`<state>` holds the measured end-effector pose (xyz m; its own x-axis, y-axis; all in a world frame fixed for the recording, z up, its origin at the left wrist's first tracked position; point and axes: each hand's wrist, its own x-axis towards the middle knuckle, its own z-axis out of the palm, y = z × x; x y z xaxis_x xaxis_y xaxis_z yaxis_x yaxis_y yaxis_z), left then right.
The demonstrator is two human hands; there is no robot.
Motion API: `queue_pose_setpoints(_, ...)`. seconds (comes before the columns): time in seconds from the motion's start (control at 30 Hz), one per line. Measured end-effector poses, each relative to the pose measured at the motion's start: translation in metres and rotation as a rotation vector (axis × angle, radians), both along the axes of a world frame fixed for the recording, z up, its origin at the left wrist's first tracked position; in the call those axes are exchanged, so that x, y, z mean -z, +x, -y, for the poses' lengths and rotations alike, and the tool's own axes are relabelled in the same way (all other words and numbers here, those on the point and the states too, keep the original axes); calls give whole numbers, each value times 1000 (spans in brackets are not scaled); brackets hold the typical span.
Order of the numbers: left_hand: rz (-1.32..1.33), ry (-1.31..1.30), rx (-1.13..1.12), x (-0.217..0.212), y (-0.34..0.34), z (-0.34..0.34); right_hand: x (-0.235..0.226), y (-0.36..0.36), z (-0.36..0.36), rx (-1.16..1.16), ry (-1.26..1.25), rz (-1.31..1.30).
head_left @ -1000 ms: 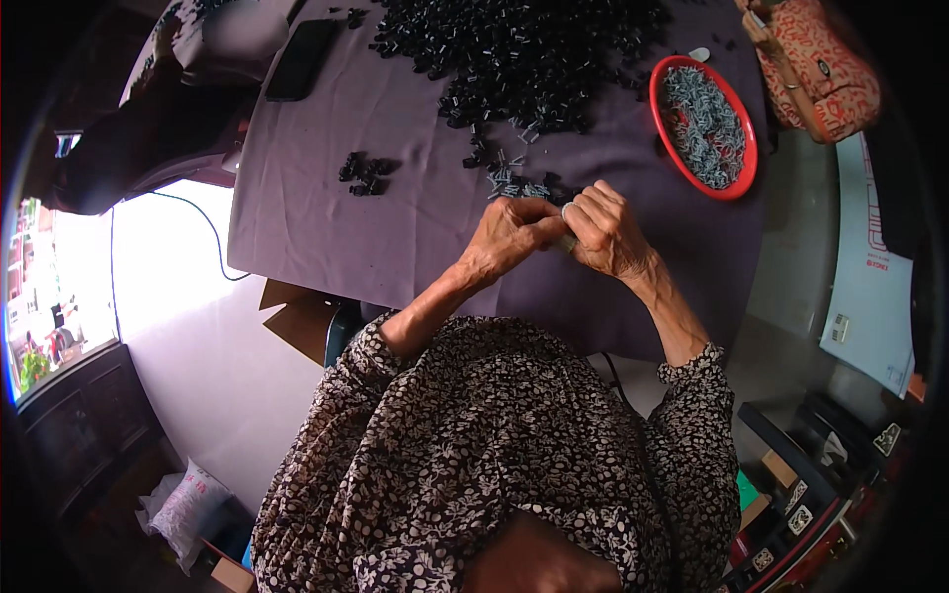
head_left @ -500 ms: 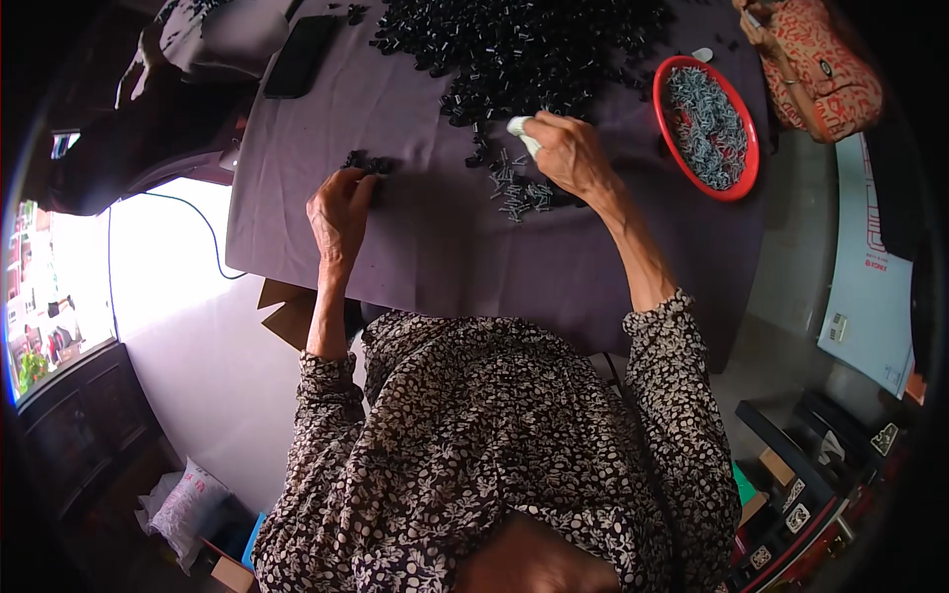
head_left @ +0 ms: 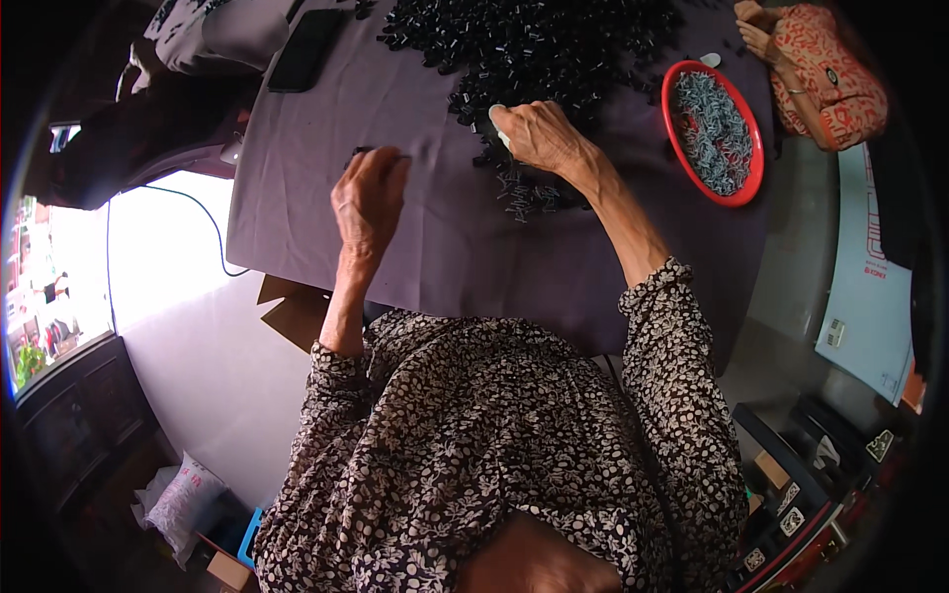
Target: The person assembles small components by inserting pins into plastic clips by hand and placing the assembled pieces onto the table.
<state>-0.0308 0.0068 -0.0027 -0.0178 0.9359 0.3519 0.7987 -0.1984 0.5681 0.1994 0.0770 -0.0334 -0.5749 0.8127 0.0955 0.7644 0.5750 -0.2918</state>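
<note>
My left hand (head_left: 370, 203) is raised over the purple-grey cloth, fingers curled in a pinch. A small dark bit shows at its fingertips, too blurred to name. Behind it lie a few small black pieces (head_left: 358, 155), partly hidden. My right hand (head_left: 542, 138) is closed at the near edge of a large heap of small black parts (head_left: 524, 49). Something white (head_left: 498, 121) shows at its thumb and forefinger; I cannot tell whether it is worn or held. Just below that hand lies a loose group of small grey metal pins (head_left: 529, 198).
A red oval bowl (head_left: 757, 163) of grey pins stands at the right. A black phone (head_left: 301, 54) lies at the far left. Other people's hands (head_left: 756, 30) show at the far right by a patterned orange bag (head_left: 830, 74), and a person sits far left. The cloth (head_left: 297, 217) drapes over the near edge.
My left hand has lifted off the small black pieces and moved right. My right hand has shifted left and slightly away from me, toward the black heap.
</note>
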Motion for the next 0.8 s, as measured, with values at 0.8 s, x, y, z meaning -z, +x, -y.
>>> queue_pose_setpoints(0.8, -13, -80, 281, 37, 78, -38, -23, 69, 72, 340, -508, -940)
